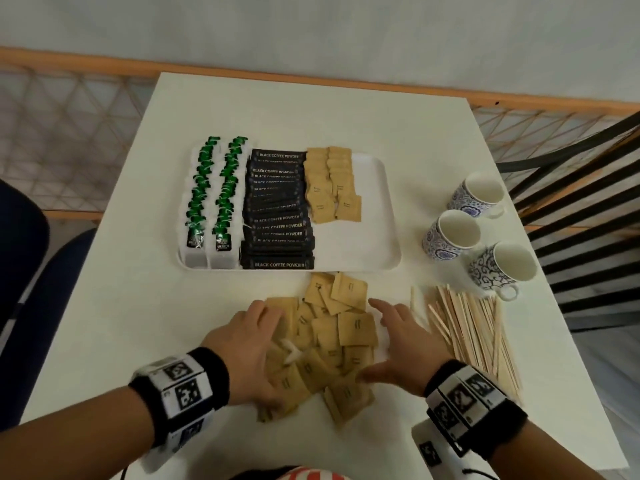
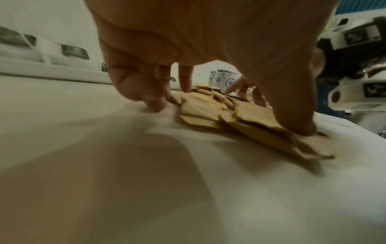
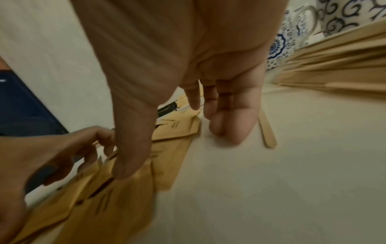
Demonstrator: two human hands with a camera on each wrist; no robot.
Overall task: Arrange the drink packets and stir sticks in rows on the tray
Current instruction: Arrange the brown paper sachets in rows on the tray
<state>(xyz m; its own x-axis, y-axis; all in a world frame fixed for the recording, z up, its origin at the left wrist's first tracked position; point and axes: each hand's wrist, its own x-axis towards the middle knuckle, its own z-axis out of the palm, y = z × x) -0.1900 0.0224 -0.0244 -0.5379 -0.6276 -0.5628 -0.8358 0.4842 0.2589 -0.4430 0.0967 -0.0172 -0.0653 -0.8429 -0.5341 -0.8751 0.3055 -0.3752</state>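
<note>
Dozens of loose brown packets point(image 1: 332, 344) lay heaped on the counter point(image 1: 194, 323) just in front of the tray point(image 1: 381, 216), where two short brown rows point(image 1: 332, 183) were started beside the black coffee rows point(image 1: 278, 209). The left hand point(image 1: 252, 351) and right hand point(image 1: 401, 344) flanked the heap, fingers spread and loose, pressing its edges and gripping nothing. Squaring a small stack between both palms would likely serve best, keeping clear of the stir sticks point(image 1: 474, 334) right of the tray's front edge.
</note>
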